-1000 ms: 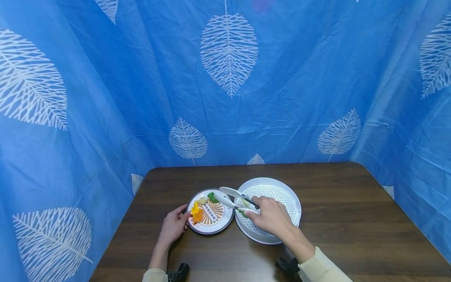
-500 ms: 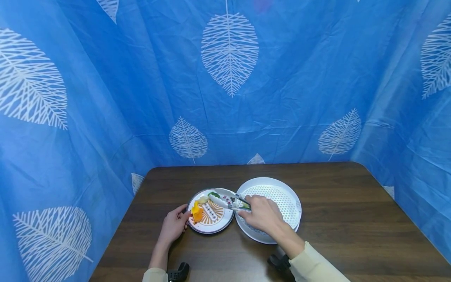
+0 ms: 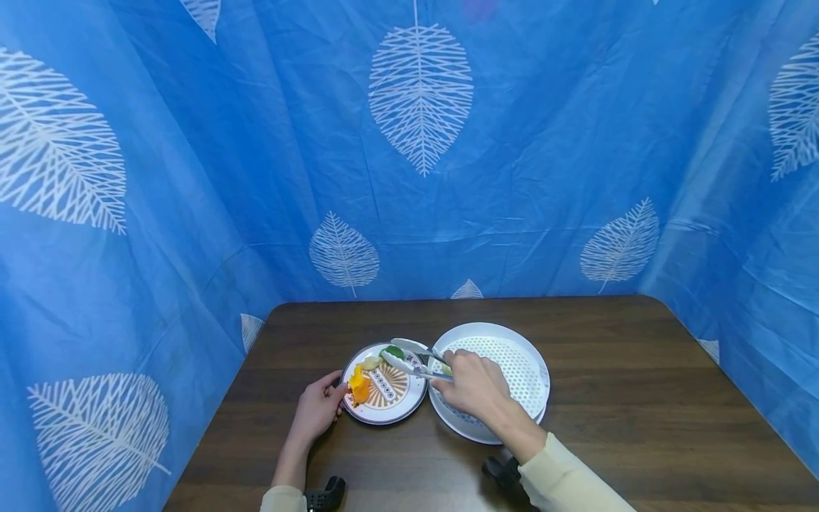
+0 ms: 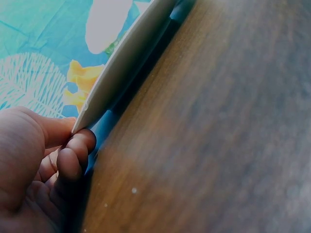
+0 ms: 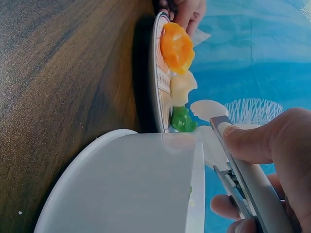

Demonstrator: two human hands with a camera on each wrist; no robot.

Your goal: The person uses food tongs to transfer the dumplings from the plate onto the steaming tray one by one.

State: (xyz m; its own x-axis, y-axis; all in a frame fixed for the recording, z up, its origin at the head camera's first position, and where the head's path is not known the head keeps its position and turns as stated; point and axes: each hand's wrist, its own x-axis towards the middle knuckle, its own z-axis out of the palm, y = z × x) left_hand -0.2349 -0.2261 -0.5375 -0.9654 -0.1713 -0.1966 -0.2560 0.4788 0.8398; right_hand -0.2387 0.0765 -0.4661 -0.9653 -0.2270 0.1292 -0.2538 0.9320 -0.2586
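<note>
My left hand (image 3: 318, 407) pinches the near-left rim of a round patterned plate (image 3: 399, 407); in the left wrist view the thumb lies on top and curled fingers below. My right hand (image 3: 472, 384) grips silver tongs (image 3: 419, 371) with pale, wide tips. The tongs' arms are spread, their tips over the plate beside a green piece (image 3: 392, 352); whether they touch it I cannot tell. A pale piece (image 3: 370, 363) and an orange-yellow piece (image 3: 360, 388), seemingly food, also lie on the plate.
A white round strainer basket (image 3: 512, 366) with a perforated bottom stands right of the plate, under my right forearm. Something pale green (image 3: 446, 369) shows in it, mostly hidden by my hand. The brown table (image 3: 614, 398) meets a blue leaf-print curtain (image 3: 531, 142) behind.
My right hand has moved left with the tongs, from above the basket's edge to over the plate by the green piece. My left hand has stayed at the plate's rim.
</note>
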